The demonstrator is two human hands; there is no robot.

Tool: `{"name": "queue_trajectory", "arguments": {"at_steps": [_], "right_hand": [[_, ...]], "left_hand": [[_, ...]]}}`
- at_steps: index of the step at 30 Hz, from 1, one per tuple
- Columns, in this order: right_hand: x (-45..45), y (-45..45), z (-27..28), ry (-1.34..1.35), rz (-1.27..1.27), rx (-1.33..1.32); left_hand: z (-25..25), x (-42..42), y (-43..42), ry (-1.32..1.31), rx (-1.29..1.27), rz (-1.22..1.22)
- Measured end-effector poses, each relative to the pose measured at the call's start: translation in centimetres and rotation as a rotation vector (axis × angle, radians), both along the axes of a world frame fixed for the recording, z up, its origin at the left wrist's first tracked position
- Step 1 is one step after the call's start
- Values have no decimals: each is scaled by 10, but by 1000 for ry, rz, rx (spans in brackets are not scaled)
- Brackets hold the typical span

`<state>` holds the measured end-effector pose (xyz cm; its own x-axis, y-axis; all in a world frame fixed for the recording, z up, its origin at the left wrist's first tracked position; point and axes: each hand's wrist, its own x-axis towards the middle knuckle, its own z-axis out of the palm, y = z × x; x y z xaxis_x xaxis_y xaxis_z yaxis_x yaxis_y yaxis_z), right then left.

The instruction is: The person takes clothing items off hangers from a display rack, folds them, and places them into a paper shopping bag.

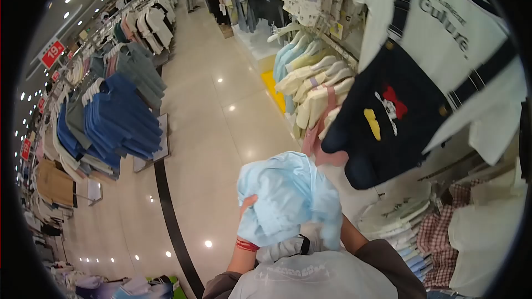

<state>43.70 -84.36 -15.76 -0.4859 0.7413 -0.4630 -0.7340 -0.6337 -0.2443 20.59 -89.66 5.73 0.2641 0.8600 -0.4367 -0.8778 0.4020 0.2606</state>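
A bunched light blue cloth garment [285,191] is held up in front of my chest. My left hand [247,206] grips its left side, with the thumb lying over the fabric and a red band at the wrist. On the right, my forearm reaches up behind the garment, and the cloth hides my right hand. A grey-white cloth and a black strap show just below the blue garment, against my grey shirt.
Racks of hanging clothes, with blue garments [119,119], line the left side of the tiled aisle [205,122]. Close on the right hang dark overalls [388,116], pale clothes on hangers [321,77] and a checked garment [438,232]. People stand far down the aisle.
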Motion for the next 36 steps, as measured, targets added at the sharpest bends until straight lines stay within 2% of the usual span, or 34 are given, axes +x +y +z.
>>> {"name": "queue_trajectory", "arguments": {"at_steps": [3, 5, 7, 10, 13, 15, 16, 19, 23, 26, 29, 32, 35, 36], "right_hand": [[32, 43, -33, -33, -37, -11], [40, 81, -21, -113, -99, -1], [32, 129, 25, -211, -164, 23], [-14, 217, 100, -549, -92, 324], [-81, 291, 185, -719, 183, 937], [-132, 312, 239, -811, 368, 1288], [-156, 323, 252, -828, 409, 1470], [-204, 356, 240, -1131, 287, 1573], [-227, 420, 203, -908, 232, 1282], [-242, 463, 202, -894, 246, 1188], [-268, 509, 193, -873, 97, 1139], [-289, 544, 182, -771, -54, 813], [-291, 571, 175, -675, -276, 294], [-293, 576, 168, -484, -446, 155]], "left_hand": [[9, -27, 72, 102, 77, 116], [8, -45, 116, 154, 86, 162], [12, -60, 162, 208, 114, 212], [14, -80, 217, 232, 135, 303], [18, -91, 264, 224, 102, 349], [13, -92, 295, 329, 124, 415], [10, -95, 315, 387, 153, 438], [-2, -114, 365, 404, 177, 494], [-14, -152, 428, 433, 162, 395], [-14, -176, 481, 375, 208, 273], [-14, -209, 541, 563, 193, 159], [-13, -236, 596, 768, 332, 1], [-31, -245, 646, 811, 336, -97], [-30, -245, 654, 782, 320, -149]]}}
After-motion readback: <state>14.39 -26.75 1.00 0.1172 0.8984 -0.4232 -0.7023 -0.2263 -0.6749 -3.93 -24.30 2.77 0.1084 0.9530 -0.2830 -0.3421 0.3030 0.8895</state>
